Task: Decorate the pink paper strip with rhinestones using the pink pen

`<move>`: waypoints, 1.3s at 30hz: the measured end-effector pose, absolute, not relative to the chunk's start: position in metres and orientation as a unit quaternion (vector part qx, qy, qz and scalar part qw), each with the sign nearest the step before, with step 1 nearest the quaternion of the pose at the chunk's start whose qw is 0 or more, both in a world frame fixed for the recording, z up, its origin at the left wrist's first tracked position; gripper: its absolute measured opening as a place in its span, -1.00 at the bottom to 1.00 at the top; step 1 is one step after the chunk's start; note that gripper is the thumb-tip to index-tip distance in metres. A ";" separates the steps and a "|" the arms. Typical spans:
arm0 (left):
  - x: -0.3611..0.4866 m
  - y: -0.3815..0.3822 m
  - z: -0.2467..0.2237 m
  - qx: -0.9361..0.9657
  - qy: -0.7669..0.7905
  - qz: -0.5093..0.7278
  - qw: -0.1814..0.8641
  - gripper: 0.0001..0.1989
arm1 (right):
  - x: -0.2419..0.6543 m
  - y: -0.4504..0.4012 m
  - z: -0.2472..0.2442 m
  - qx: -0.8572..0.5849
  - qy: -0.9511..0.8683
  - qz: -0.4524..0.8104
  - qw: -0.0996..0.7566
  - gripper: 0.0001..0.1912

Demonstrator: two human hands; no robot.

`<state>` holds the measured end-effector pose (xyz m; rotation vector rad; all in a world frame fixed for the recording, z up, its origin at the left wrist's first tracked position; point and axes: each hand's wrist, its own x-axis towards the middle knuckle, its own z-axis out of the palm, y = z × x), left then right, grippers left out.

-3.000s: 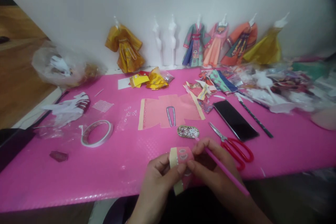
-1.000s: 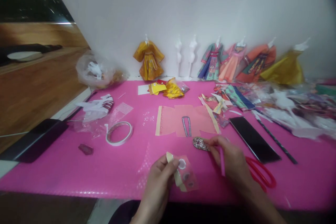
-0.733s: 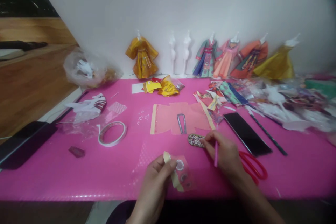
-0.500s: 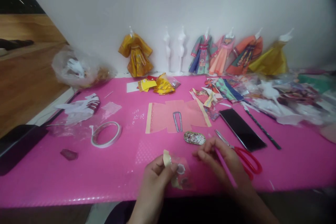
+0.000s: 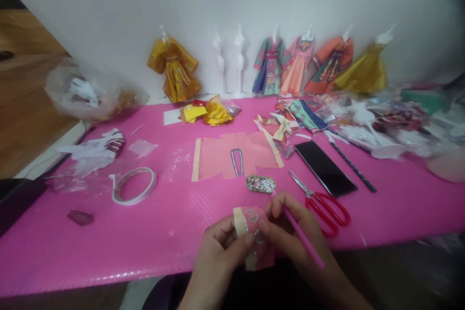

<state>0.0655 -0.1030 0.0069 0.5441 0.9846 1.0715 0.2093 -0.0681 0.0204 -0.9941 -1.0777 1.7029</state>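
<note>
Pale wall (image 5: 109,5) fills the upper frame, behind a pink-covered table (image 5: 138,247). At upper right, an orange gown (image 5: 319,77) bears yellow marks too blurred to read. At bottom centre, the left hand (image 5: 218,247) has a closed grip, thumb pressing a patterned cloth piece (image 5: 249,217); the right hand (image 5: 296,227), likewise closed, pinches its edge and holds a pink stick (image 5: 304,240).

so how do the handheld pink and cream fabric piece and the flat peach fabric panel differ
The left hand and right hand hold the pink and cream fabric piece; the peach fabric panel lies flat. The piece looks smaller than the panel. The piece bears rounded motifs; the panel, a beaded inverted U. Both have cream edging.
</note>
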 end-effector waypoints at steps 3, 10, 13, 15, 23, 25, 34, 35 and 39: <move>0.066 -0.102 0.007 0.241 0.463 0.485 0.702 -0.77 | 0.213 -0.070 0.022 -0.389 -0.422 0.698 0.429 -0.67; 0.065 -0.103 0.002 0.243 0.465 0.474 0.707 -0.75 | 0.211 -0.069 0.015 -0.403 -0.424 0.685 0.434 -0.63; 0.066 -0.103 0.003 0.240 0.463 0.475 0.709 -0.75 | 0.210 -0.069 0.017 -0.394 -0.407 0.706 0.424 -0.62; 0.066 -0.103 0.005 0.235 0.462 0.476 0.710 -0.76 | 0.211 -0.069 0.018 -0.378 -0.402 0.724 0.415 -0.63; 0.067 -0.102 0.011 0.230 0.446 0.481 0.719 -0.76 | 0.213 -0.069 0.014 -0.380 -0.412 0.719 0.412 -0.64; 0.067 -0.102 0.010 0.230 0.448 0.483 0.716 -0.77 | 0.213 -0.069 0.012 -0.386 -0.417 0.714 0.410 -0.64; 0.070 -0.103 0.009 0.227 0.448 0.488 0.714 -0.79 | 0.214 -0.066 0.009 -0.407 -0.420 0.703 0.405 -0.57; 0.070 -0.103 0.009 0.227 0.449 0.487 0.714 -0.79 | 0.214 -0.066 0.009 -0.407 -0.418 0.705 0.404 -0.57; 0.070 -0.102 0.011 0.229 0.463 0.480 0.709 -0.80 | 0.215 -0.066 0.006 -0.401 -0.427 0.704 0.402 -0.61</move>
